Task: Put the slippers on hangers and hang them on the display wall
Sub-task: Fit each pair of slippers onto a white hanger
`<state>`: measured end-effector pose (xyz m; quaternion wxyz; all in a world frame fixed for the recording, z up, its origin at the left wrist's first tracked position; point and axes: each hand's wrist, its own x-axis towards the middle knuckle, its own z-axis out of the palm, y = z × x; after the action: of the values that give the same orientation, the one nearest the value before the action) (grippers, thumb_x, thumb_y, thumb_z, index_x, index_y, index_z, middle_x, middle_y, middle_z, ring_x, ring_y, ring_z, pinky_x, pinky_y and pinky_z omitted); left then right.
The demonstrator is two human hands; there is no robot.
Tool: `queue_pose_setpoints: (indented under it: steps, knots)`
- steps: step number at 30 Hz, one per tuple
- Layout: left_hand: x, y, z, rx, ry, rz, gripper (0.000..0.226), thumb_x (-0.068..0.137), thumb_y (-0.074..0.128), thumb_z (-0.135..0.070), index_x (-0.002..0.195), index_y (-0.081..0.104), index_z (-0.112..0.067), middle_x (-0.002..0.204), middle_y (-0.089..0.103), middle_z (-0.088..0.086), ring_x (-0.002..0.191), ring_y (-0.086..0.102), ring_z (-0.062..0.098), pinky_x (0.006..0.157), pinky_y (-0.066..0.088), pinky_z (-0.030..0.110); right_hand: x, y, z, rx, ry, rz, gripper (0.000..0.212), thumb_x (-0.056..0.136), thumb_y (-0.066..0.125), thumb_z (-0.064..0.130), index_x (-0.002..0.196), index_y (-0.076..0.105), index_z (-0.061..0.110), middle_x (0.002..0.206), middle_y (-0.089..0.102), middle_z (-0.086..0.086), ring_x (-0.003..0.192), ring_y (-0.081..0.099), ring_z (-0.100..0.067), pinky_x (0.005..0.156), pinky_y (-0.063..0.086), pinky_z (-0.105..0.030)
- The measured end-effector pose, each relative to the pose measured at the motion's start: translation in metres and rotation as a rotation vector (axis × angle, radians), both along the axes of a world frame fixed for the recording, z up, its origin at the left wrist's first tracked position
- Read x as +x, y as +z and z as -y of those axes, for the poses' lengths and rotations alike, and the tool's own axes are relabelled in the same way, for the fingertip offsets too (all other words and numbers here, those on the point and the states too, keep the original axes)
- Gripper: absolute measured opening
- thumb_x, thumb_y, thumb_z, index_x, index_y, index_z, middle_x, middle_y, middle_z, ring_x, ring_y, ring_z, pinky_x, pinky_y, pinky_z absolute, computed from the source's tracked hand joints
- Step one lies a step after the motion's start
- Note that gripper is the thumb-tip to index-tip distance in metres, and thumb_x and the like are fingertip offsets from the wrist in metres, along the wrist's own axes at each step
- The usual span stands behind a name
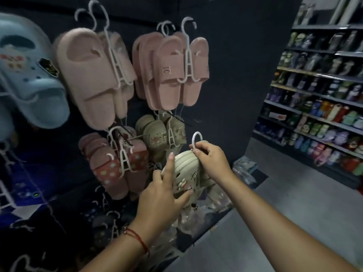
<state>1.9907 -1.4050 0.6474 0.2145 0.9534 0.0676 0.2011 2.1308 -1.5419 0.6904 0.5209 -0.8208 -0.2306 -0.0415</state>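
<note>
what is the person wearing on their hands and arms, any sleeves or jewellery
Both forearms are bare, with no sleeves in view. The left hand has a thin red string bracelet round the wrist. The right hand shows no gloves, rings or bands that I can make out.

Cream slipper (184,173) with small floral charms, white hanger hook (197,138) above it, dusty pink slides (172,69) higher up, red polka-dot slippers (117,165) to its left, pale blue clog (29,75) far left, dark navy display wall (225,75) behind, red string bracelet (137,239) below
</note>
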Motion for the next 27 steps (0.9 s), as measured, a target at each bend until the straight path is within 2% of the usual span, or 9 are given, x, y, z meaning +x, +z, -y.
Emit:
queue_pose_setpoints:
  steps: [6,8,11,14,16,18,22,25,27]
  knots:
    - [0.076,-0.017,0.027,-0.044,0.190,-0.071,0.109,0.087,0.047,-0.077,0.145,-0.039,-0.045,0.121,0.040,-0.003,0.093,0.060,0.016,0.064,0.042,0.027,0.101,-0.016,-0.004,-0.069,0.203,-0.031,0.015,0.096,0.063,0.018,0.106,0.074,0.016,0.105,0.071,0.007,0.098,0.065,-0.002,0.085,0.047,-0.020]
    - [0.096,-0.019,0.030,-0.037,0.245,-0.078,0.110,0.088,0.048,-0.075,0.143,-0.041,-0.043,0.124,0.041,-0.002,0.094,0.060,0.015,0.063,0.037,0.025,0.122,-0.018,-0.012,-0.080,0.234,-0.041,0.020,0.096,0.062,0.017,0.113,0.073,0.014,0.108,0.072,0.006,0.100,0.065,-0.003,0.087,0.047,-0.019]
    - [0.121,-0.020,0.030,-0.012,0.307,-0.077,0.112,0.088,0.050,-0.073,0.138,-0.046,-0.044,0.128,0.041,0.000,0.097,0.061,0.017,0.063,0.037,0.026,0.147,-0.018,-0.022,-0.108,0.265,-0.082,0.026,0.098,0.060,0.018,0.121,0.070,0.011,0.115,0.071,0.001,0.107,0.064,-0.009,0.091,0.047,-0.018]
    - [0.137,-0.027,0.028,0.005,0.344,-0.089,0.112,0.088,0.048,-0.074,0.137,-0.048,-0.043,0.128,0.042,0.002,0.098,0.061,0.019,0.062,0.037,0.027,0.165,-0.021,-0.028,-0.104,0.300,-0.090,0.022,0.098,0.061,0.015,0.117,0.071,0.009,0.110,0.069,0.004,0.104,0.062,-0.008,0.080,0.042,-0.003]
    - [0.142,-0.032,0.024,-0.016,0.364,-0.093,0.113,0.088,0.049,-0.074,0.140,-0.046,-0.042,0.130,0.042,0.004,0.098,0.061,0.021,0.062,0.037,0.026,0.171,-0.024,-0.033,-0.075,0.304,-0.100,0.022,0.097,0.063,0.014,0.117,0.072,0.009,0.104,0.067,0.007,0.100,0.061,-0.005,0.077,0.040,0.002]
    - [0.147,-0.038,0.019,-0.041,0.359,-0.095,0.113,0.088,0.051,-0.071,0.144,-0.041,-0.041,0.132,0.042,0.006,0.097,0.062,0.024,0.060,0.039,0.027,0.174,-0.030,-0.037,-0.049,0.290,-0.109,0.021,0.096,0.064,0.014,0.115,0.073,0.009,0.102,0.067,0.007,0.097,0.061,-0.004,0.078,0.041,-0.001]
    - [0.155,-0.051,0.009,-0.106,0.343,-0.035,0.114,0.086,0.062,-0.059,0.155,-0.025,-0.034,0.137,0.035,0.013,0.101,0.060,0.034,0.063,0.050,0.034,0.172,-0.043,-0.041,0.008,0.224,-0.155,0.022,0.095,0.067,0.016,0.115,0.074,0.010,0.103,0.068,0.007,0.100,0.064,-0.008,0.090,0.050,-0.019]
    - [0.166,-0.055,0.004,-0.085,0.370,-0.038,0.121,0.082,0.070,-0.059,0.160,-0.012,-0.017,0.141,0.033,0.019,0.109,0.056,0.041,0.072,0.054,0.041,0.166,-0.047,-0.042,0.031,0.161,-0.168,0.022,0.095,0.066,0.018,0.116,0.074,0.012,0.095,0.066,0.011,0.091,0.061,-0.003,0.080,0.048,-0.010]
    - [0.173,-0.050,0.000,-0.135,0.380,-0.077,0.127,0.079,0.074,-0.058,0.160,-0.012,-0.013,0.146,0.030,0.019,0.119,0.051,0.042,0.081,0.053,0.042,0.163,-0.047,-0.044,0.006,0.121,-0.156,0.022,0.096,0.065,0.020,0.115,0.074,0.015,0.095,0.068,0.009,0.089,0.061,-0.005,0.079,0.047,-0.014]
